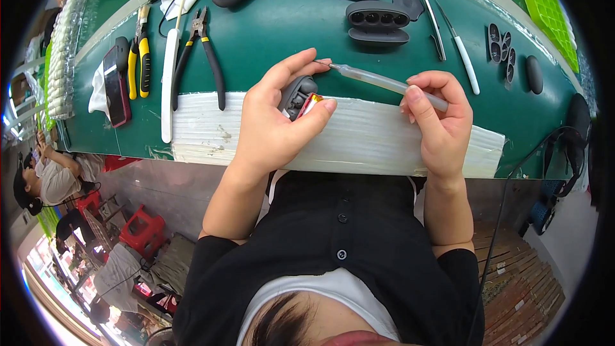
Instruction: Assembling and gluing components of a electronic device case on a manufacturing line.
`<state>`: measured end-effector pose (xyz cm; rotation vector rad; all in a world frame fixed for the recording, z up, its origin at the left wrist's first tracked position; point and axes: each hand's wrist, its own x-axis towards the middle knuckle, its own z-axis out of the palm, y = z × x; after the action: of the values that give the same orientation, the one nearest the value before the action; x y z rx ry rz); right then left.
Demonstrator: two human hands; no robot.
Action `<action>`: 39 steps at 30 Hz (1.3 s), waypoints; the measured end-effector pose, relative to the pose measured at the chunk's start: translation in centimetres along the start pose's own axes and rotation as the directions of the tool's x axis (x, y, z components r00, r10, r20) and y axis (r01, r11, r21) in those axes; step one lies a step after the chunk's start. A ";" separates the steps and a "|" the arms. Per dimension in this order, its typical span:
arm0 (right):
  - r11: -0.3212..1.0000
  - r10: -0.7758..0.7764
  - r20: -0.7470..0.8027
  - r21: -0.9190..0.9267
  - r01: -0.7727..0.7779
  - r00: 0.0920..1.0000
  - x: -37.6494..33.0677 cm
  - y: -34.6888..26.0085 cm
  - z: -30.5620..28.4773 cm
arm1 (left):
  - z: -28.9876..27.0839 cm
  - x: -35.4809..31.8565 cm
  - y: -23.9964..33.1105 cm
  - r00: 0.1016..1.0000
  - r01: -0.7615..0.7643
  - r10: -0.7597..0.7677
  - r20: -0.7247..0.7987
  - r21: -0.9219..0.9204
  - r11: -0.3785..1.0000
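Note:
My left hand [266, 118] is closed around a small dark grey moulded case part [295, 95]. A shiny red and gold piece [311, 103] sits against that part beside my thumb. My right hand [443, 118] grips the back end of a translucent tube with a thin needle tip [378, 79], which looks like a glue applicator. The tube lies nearly level and slants slightly down to the right. Its needle reaches the fingertips of my left hand; whether it touches them I cannot tell. Both hands are above a white foam sheet [346, 134] at the table's near edge.
On the green table [256, 32] lie black-handled pliers [198, 57], yellow-black pliers [139, 57], a white strip [170, 83] and a phone [115, 93]. Dark cases [378, 19], tweezers [430, 19], a white-handled tool [466, 64] and small black parts [500, 45] lie farther off. A co-worker [54, 176] is at far left.

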<state>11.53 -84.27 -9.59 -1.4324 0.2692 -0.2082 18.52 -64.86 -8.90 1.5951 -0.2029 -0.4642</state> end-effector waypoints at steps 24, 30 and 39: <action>0.991 -0.011 -0.060 0.135 0.019 0.998 -0.2 0.2 -1.0 | -1.0 -0.7 0.2 0.967 -0.015 -0.016 -0.255 -0.123 0.992; 0.964 0.006 -0.018 0.265 -0.001 1.000 -1.1 -0.4 -1.3 | -1.7 -0.9 -1.0 0.965 -0.140 0.163 -0.205 0.122 0.983; 0.974 0.083 0.016 0.208 -0.085 0.996 -1.8 -0.2 1.0 | -2.5 -0.8 -1.1 0.985 -0.111 0.103 -0.140 -0.054 0.992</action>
<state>10.15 -82.85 -9.20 -1.2106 0.2931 -0.1575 18.71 -62.16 -9.82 1.5412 -0.1672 -0.2735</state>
